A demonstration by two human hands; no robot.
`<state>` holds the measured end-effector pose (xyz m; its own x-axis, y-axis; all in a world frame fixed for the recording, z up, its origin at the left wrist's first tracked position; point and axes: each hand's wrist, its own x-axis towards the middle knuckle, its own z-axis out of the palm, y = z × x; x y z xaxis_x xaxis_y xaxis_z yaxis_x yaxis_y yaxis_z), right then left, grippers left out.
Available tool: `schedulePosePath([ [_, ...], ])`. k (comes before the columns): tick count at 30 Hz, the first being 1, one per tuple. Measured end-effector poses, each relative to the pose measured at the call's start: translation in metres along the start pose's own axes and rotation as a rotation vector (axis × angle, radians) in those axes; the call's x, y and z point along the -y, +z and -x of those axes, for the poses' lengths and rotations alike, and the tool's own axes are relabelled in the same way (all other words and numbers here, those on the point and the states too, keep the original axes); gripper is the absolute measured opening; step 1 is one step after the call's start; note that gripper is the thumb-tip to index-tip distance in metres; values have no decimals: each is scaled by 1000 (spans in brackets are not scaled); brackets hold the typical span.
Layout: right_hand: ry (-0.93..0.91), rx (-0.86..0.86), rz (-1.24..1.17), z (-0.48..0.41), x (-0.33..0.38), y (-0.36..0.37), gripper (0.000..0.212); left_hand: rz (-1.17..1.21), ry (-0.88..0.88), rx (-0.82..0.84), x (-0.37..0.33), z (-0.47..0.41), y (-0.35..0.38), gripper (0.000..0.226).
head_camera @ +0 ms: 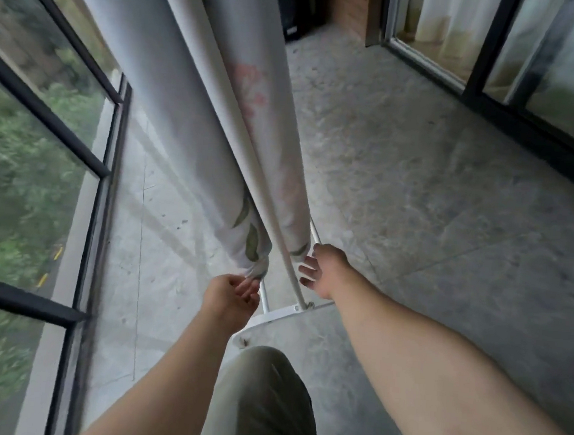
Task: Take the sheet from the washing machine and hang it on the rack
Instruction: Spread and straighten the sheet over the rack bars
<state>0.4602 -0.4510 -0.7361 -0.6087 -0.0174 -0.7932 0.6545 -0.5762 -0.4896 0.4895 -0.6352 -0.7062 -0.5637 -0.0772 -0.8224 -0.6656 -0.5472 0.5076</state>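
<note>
A pale sheet (190,113) with pink flowers and green leaves hangs over the white metal rack (281,314), draped down both sides of its rails. My left hand (233,297) pinches the sheet's near left corner at the rack's end. My right hand (322,270) has its fingers on the sheet's near right edge beside the right rail; whether they grip it I cannot tell. The washing machine is out of view.
A glass wall with black frames (77,152) runs along the left, greenery beyond it. Sliding glass doors (528,99) line the right. Grey concrete floor (418,193) stretches ahead to a brick wall (350,6). My leg (260,404) stands just behind the rack's end.
</note>
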Motion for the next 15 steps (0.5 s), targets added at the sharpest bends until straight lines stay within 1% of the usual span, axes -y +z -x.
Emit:
schedulePosePath([
  [2, 3, 0, -81, -7, -10, -1, 24, 94, -28, 33, 1, -6, -5, 27],
  [3, 6, -21, -112, -8, -13, 0, 23, 117, -44, 43, 0, -6, -7, 29],
  [6, 43, -76, -144, -4, -22, 1, 16, 141, -94, 66, -2, -5, -13, 20],
  [8, 50, -59, -195, -5, -25, 2, 13, 145, -102, 82, -3, -7, -12, 21],
  [9, 43, -51, -239, -7, -26, 1, 15, 149, -100, 92, -2, -10, -12, 23],
  [11, 29, -72, -253, -13, -31, -1, 23, 152, -87, 105, 2, -17, -9, 25],
  [13, 18, -101, -213, -16, -33, -5, 31, 136, -70, 102, 7, -26, -3, 22],
  [15, 25, -133, -155, -16, -32, -5, 34, 95, -42, 91, 10, -35, 6, 18],
])
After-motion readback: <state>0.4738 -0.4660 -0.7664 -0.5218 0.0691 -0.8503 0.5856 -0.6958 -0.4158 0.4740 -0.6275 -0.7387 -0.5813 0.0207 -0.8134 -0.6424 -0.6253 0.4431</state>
